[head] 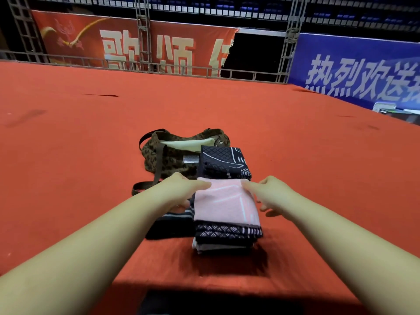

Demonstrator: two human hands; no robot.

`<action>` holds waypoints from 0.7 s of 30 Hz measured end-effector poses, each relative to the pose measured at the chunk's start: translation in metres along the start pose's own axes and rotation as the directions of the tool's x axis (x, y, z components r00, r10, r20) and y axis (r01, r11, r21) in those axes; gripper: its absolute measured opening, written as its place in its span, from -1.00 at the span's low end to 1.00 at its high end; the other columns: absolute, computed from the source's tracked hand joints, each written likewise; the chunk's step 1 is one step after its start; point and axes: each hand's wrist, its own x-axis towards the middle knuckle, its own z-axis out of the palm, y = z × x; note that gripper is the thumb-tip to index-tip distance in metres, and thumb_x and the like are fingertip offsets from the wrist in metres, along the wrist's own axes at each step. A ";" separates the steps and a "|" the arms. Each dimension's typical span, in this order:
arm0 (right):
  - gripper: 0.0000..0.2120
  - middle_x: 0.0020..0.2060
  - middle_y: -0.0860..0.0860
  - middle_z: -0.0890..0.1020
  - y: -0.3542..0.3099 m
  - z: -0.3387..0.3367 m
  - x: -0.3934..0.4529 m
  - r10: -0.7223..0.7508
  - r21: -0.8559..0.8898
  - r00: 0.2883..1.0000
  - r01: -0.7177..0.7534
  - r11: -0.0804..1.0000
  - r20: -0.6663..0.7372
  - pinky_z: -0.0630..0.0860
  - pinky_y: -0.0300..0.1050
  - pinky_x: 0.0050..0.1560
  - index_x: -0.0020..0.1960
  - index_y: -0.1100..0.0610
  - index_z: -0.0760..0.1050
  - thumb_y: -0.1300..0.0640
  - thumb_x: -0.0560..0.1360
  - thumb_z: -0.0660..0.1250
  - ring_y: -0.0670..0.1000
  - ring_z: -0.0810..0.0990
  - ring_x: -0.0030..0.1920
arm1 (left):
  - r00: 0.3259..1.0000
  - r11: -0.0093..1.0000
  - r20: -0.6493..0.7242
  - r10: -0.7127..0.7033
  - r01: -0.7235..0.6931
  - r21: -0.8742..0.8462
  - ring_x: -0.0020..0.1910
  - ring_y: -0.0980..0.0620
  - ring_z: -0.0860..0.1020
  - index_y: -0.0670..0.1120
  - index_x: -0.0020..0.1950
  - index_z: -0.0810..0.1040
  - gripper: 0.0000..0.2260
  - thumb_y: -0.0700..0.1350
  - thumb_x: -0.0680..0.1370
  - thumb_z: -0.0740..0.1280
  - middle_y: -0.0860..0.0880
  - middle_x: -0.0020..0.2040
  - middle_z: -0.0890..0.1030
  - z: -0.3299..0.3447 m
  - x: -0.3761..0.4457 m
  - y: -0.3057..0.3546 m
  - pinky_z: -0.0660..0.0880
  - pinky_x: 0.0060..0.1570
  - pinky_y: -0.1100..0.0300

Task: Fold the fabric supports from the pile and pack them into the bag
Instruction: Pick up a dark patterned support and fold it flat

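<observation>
Both hands are on the pink support (225, 201) atop the pile (225, 235): left hand (181, 189) and right hand (270, 192) pinch its far corners. Folding seems underway; next, it goes into the leopard bag (172, 155) behind.

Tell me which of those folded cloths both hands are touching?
The pink cloth on top of the near stack. Both hands, left and right, hold its far edge. The other cloths are dark and patterned, untouched.
</observation>
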 end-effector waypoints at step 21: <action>-0.75 -0.54 -0.07 0.44 0.000 0.021 -0.033 0.107 0.398 0.957 -0.212 0.893 0.270 0.22 -0.41 -0.63 -0.23 0.06 0.38 -0.05 0.46 0.36 -0.15 0.34 -0.72 | 0.983 0.946 -0.035 -0.182 0.165 -0.279 -0.41 0.09 0.31 -0.06 -0.20 0.46 -0.81 0.01 0.52 0.36 -0.01 -0.35 0.35 0.035 -0.030 -0.023 0.32 -0.44 0.26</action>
